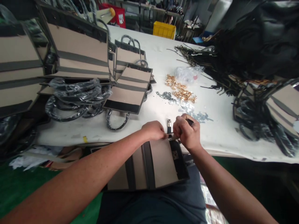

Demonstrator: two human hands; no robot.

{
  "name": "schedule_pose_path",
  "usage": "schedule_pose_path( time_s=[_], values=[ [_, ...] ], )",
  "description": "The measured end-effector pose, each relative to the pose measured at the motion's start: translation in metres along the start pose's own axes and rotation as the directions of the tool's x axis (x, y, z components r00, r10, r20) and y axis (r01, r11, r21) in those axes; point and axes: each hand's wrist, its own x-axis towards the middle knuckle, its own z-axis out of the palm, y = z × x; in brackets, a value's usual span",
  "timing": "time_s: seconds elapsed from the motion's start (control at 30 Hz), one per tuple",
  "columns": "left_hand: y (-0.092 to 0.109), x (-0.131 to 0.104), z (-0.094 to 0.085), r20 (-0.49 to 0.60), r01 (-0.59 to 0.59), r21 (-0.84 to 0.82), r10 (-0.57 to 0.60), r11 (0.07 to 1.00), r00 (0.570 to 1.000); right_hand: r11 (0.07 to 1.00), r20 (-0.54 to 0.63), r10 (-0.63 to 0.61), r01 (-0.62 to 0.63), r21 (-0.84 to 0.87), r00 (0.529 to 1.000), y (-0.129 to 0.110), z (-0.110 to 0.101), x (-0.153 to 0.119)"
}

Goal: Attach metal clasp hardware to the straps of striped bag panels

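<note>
Panel (163, 165) lies across the lap (151, 203); at its far edge, the right hand (188, 130) grips a dark-handled tool (190, 122), the left hand (154, 130) pinches narrowly, on what is unclear.

The right hand (188, 132) grips a dark-handled tool (190, 122) at the edge of a beige panel (163, 163), with the left hand (153, 130) at the same edge. Gold metal pieces (183, 95) lie on the white counter (217, 133).

Workshop interior: a white-covered bench (217, 133) spans the view above a green floor (14, 193). Beyond its far edge stand a red bin (120, 18) and a yellow crate (164, 31); a cluttered rear table (146, 5) lies behind. Light brightens the bench, leaving the floor at right in shadow.
</note>
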Motion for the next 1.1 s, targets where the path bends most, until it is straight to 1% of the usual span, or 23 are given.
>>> schedule_pose_path(
  time_s=[0.1, 0.17, 0.27, 0.33, 0.43, 0.5, 0.6, 0.67, 0.7, 0.73, 0.77, 0.8, 0.83, 0.87, 0.9, 0.93, 0.97, 1.03, 1.1],
  values=[
    [-0.001, 0.001, 0.002, -0.013, -0.025, 0.007, 0.025, 1.000, 1.000, 0.993, 0.004, -0.104, 0.104, 0.057, 0.995, -0.008, -0.001, 0.000],
    [-0.001, 0.001, 0.002, -0.016, -0.030, 0.008, 0.031, 1.000, 0.999, 0.989, 0.007, -0.138, 0.137, 0.061, 0.990, -0.007, 0.000, -0.003],
    [-0.001, 0.000, 0.001, -0.003, -0.020, -0.004, 0.020, 1.000, 1.000, 0.997, 0.020, -0.071, 0.071, 0.003, 0.997, 0.004, 0.003, -0.007],
    [0.000, 0.000, 0.001, 0.003, -0.021, -0.008, 0.021, 1.000, 1.000, 0.999, 0.034, -0.041, 0.041, 0.005, 0.999, 0.009, 0.003, -0.009],
    [-0.002, 0.002, 0.003, -0.014, -0.028, -0.014, 0.028, 1.000, 1.000, 0.994, 0.043, -0.084, 0.081, 0.071, 0.995, 0.010, 0.003, -0.009],
    [-0.003, 0.004, 0.005, -0.030, -0.030, -0.024, 0.029, 0.999, 0.999, 0.992, 0.031, -0.100, 0.097, 0.079, 0.995, 0.012, 0.002, -0.010],
    [-0.003, 0.002, 0.005, -0.054, -0.046, -0.029, 0.044, 0.999, 0.998, 0.998, 0.046, -0.064, 0.064, 0.004, 0.997, 0.020, 0.002, -0.012],
    [-0.002, -0.005, 0.006, -0.080, -0.060, -0.024, 0.058, 0.998, 0.995, 0.998, 0.065, -0.042, 0.044, -0.036, 0.997, 0.024, 0.001, -0.012],
    [-0.002, -0.011, 0.009, -0.123, -0.067, -0.019, 0.065, 0.998, 0.990, 0.998, 0.072, -0.041, 0.044, -0.044, 0.997, 0.025, 0.000, -0.012],
    [-0.002, -0.019, 0.013, -0.204, -0.091, -0.003, 0.088, 0.996, 0.975, 0.998, 0.075, -0.044, 0.047, -0.043, 0.996, 0.026, 0.000, -0.011],
    [-0.003, -0.029, 0.019, -0.310, -0.130, 0.029, 0.133, 0.991, 0.941, 0.998, 0.073, -0.048, 0.050, -0.038, 0.996, 0.025, 0.000, -0.011],
    [-0.005, -0.040, 0.028, -0.435, -0.183, 0.085, 0.202, 0.979, 0.877, 0.998, 0.074, -0.051, 0.053, -0.032, 0.996, 0.025, -0.001, -0.010],
    [-0.007, -0.053, 0.039, -0.544, -0.255, 0.175, 0.309, 0.951, 0.780, 0.998, 0.075, -0.052, 0.055, -0.028, 0.996, 0.024, -0.001, -0.009],
    [-0.009, -0.067, 0.051, -0.584, -0.310, 0.272, 0.412, 0.911, 0.699, 0.998, 0.075, -0.051, 0.053, -0.025, 0.996, 0.023, 0.000, -0.008],
    [-0.012, -0.080, 0.065, -0.573, -0.347, 0.346, 0.489, 0.872, 0.658, 0.999, 0.075, -0.047, 0.049, -0.021, 0.996, 0.022, 0.000, -0.007],
    [-0.015, -0.092, 0.079, -0.534, -0.382, 0.405, 0.554, 0.830, 0.639, 0.999, 0.075, -0.042, 0.044, -0.016, 0.996, 0.021, 0.000, -0.007],
    [-0.018, -0.102, 0.092, -0.467, -0.416, 0.459, 0.612, 0.785, 0.639, 0.999, 0.075, -0.037, 0.038, -0.014, 0.996, 0.021, 0.000, -0.006],
    [-0.023, -0.114, 0.117, -0.340, -0.451, 0.526, 0.665, 0.721, 0.665, 0.999, 0.079, -0.031, 0.033, -0.021, 0.996, 0.020, 0.001, -0.006],
    [-0.026, -0.117, 0.134, -0.250, -0.449, 0.566, 0.662, 0.692, 0.707, 0.999, 0.081, -0.033, 0.036, -0.037, 0.996, 0.018, 0.001, -0.006]
  ],
)
